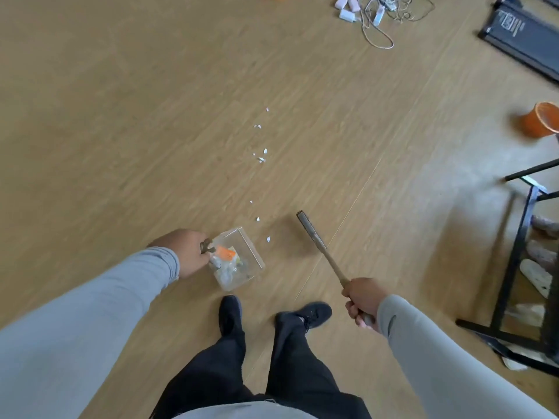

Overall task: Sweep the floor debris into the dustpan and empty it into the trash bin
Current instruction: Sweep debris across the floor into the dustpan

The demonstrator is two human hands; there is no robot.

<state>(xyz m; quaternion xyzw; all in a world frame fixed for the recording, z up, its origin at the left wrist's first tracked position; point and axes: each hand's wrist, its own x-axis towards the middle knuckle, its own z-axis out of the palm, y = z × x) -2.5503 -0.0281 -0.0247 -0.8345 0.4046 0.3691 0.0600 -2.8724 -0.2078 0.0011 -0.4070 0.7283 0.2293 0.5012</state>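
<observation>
bare floor (151, 116) lies open ahead; tangled cables (381, 13) far ahead, black frame (514, 252) crowding the right.

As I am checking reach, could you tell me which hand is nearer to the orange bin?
Right. The right hand, gripping the broom, is on the orange bin's side; the left hand is further away.

**Both arms out, both hands gripping**

Left hand (184, 252) reaches forward in a grey sleeve, fingers curled round the dustpan (239, 261) handle at the pan's left side; right hand (361, 300), right of the dustpan and nearer the body, grips the broom (320, 252) handle, fingers wrapped tight.
</observation>
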